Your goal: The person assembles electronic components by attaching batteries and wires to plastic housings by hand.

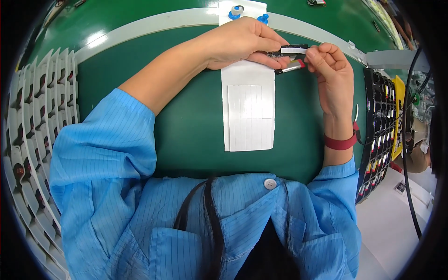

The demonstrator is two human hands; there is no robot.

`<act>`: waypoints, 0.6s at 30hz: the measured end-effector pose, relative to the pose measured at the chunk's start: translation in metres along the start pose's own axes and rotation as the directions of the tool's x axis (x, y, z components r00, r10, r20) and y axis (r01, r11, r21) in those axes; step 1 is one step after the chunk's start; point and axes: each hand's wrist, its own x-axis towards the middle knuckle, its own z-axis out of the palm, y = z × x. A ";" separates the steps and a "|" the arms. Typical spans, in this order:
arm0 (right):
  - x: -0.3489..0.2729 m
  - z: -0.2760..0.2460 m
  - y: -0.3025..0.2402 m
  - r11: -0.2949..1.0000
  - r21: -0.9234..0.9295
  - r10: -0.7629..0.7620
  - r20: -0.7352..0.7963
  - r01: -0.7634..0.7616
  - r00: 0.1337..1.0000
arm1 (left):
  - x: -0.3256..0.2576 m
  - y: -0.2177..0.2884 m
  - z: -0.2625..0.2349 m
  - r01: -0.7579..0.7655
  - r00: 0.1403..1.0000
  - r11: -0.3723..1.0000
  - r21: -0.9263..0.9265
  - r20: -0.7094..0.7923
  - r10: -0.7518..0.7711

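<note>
Between the thumb and fingers of my left hand [245, 42] is a small black circuit board [276, 54], partly covered by the fingers. A narrow white adhesive strip [294, 51] lies along the board's right side. My right hand [332, 67] pinches that strip's right end between thumb and forefinger, its other fingers curled. Just below the strip is a small silver battery cell [292, 66] with a red end and a black end; whether it is joined to the board I cannot tell. Nearer to me, a white backing sheet [251, 135] carries rows of white strips.
White slotted trays [42, 126] stand along the left edge of the green mat [186, 121]. On the right is a black tray [380, 116] of small parts beside a yellow bin [398, 116]. Blue-based pieces [234, 12] sit at the back. A black cable [407, 154] hangs at right.
</note>
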 end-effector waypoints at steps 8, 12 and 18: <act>0.001 -0.003 0.004 1.000 -0.022 0.008 -0.022 -0.008 1.000 | 0.001 0.001 0.001 0.002 1.000 1.000 0.017 -0.002 -0.002; 0.002 -0.002 0.004 1.000 -0.009 0.006 -0.014 -0.006 1.000 | 0.000 0.003 0.002 0.007 1.000 1.000 0.016 -0.018 -0.007; 0.001 -0.004 0.005 1.000 0.000 0.012 0.004 -0.012 1.000 | -0.001 0.003 0.001 -0.013 1.000 1.000 -0.003 0.004 0.013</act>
